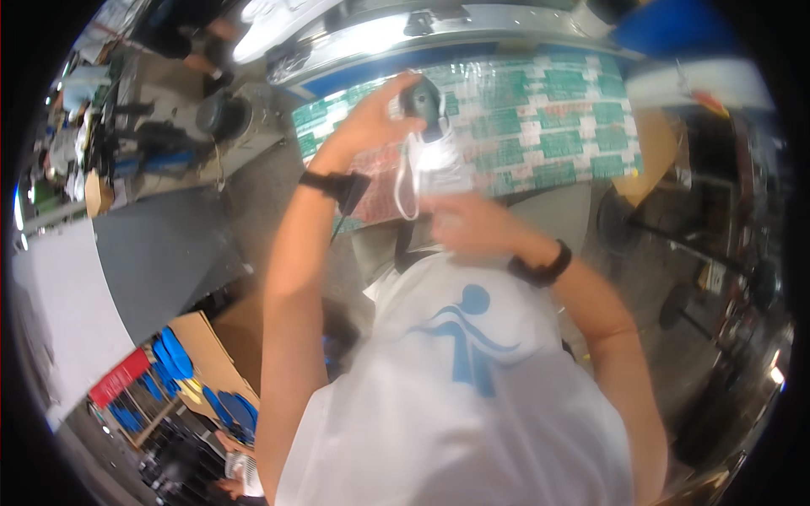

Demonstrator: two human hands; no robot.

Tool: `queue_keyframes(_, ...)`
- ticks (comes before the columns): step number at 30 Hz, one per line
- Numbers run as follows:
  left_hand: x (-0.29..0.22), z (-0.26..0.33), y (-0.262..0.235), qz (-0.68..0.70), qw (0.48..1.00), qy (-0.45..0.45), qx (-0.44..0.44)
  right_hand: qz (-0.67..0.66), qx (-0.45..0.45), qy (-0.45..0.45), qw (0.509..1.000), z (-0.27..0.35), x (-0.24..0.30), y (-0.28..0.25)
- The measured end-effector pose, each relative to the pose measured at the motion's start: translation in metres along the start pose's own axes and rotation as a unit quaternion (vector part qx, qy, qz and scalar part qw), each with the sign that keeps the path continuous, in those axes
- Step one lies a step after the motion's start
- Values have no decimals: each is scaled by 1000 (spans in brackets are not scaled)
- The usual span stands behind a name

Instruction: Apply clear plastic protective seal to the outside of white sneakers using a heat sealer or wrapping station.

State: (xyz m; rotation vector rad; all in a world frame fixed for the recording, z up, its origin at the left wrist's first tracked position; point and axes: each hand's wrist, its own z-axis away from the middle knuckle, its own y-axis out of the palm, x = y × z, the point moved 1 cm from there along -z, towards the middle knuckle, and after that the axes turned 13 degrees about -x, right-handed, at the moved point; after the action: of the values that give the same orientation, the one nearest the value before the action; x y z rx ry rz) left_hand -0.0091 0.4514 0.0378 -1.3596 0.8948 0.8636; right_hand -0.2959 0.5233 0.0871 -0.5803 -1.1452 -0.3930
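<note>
Head view: dark handheld device at upper centre of frame, gripped by left hand with fingers closed around it. Right hand just below clasps a clear white-corded packet. Green-patterned sheet lies behind.

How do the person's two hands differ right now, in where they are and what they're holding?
The left hand is raised higher, fingers closed around a dark handheld device; the right hand sits lower and nearer the body, on a clear plastic packet with white cord. The left wrist carries a black strap with a boxy unit; the right wrist carries a plain black band. Both arms are bare and reach over the green-and-white patterned surface.
</note>
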Motion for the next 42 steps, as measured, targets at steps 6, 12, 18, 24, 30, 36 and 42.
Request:
queue_keyframes(6, -15, -2, 34, -110, 993, 14, -33, 23, -313, -63, 947, -7, -24, -38)
queue_keyframes(12, -1, 1, 42, -61, 992, 38, -103, 128, -247, -124, 953, -8, -13, -45)
queue_keyframes(18, -5, 7, 38, 63, 990, -23, -123, 301, -168, -68, 936, 47, 34, -73)
queue_keyframes(24, -13, 4, 44, -12, 992, -18, -122, 322, -218, -45, 920, 38, -25, -59)
queue_keyframes(30, -11, 1, 46, -92, 985, 40, -142, 143, -70, 39, 986, 51, -10, -57)
queue_keyframes(36, -9, 0, 47, -78, 986, 54, -135, -89, -291, -42, 952, 0, -38, -27)
queue_keyframes(42, -11, 2, 50, -91, 983, 43, -153, 46, -258, -36, 964, -2, -24, -31)
